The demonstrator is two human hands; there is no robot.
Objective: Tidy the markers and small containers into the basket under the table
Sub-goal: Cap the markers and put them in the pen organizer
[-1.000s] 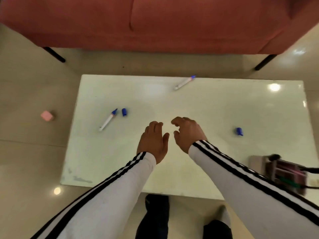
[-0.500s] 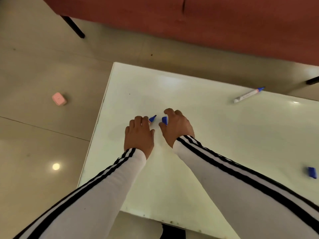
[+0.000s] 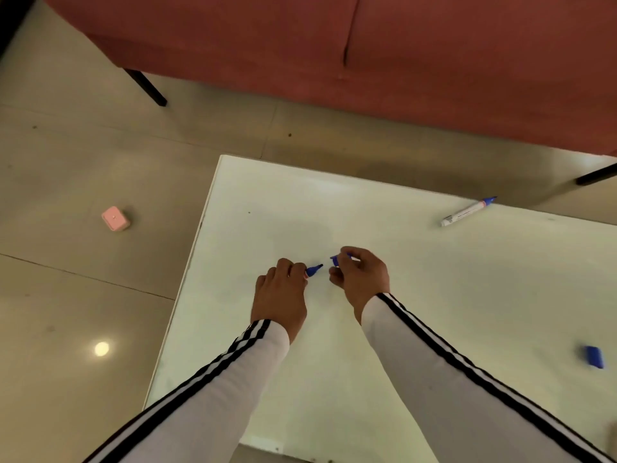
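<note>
So here's where we're at: our left hand [image 3: 280, 295] is curled round a marker [image 3: 314, 270]. Only its blue tip pokes out past the knuckles, and the barrel is hidden inside the fist. Our right hand [image 3: 362, 279] pinches the blue cap [image 3: 335, 261] between thumb and forefinger, with the other fingers loosely tucked. Both hands hover over the near-left part of the table [image 3: 400, 345]. What matters for the next move is that the tip points up and to the right, pretty much straight at the cap, with just a small gap between them. The cap sits a touch farther from us than the tip, so it probably needs a slight tilt to line up with the marker's long axis. We can't tell which way the cap's open end faces. Looks to us like capping comes first, then stowing. A second marker [image 3: 467, 212] lies uncapped at the far edge, angled the same way, well apart from both hands but nearer the right one. A loose cap [image 3: 595, 356] sits way off right. A pink container [image 3: 115, 218] is down on the floor [image 3: 66, 295], left of the table. The basket isn't in view.
</note>
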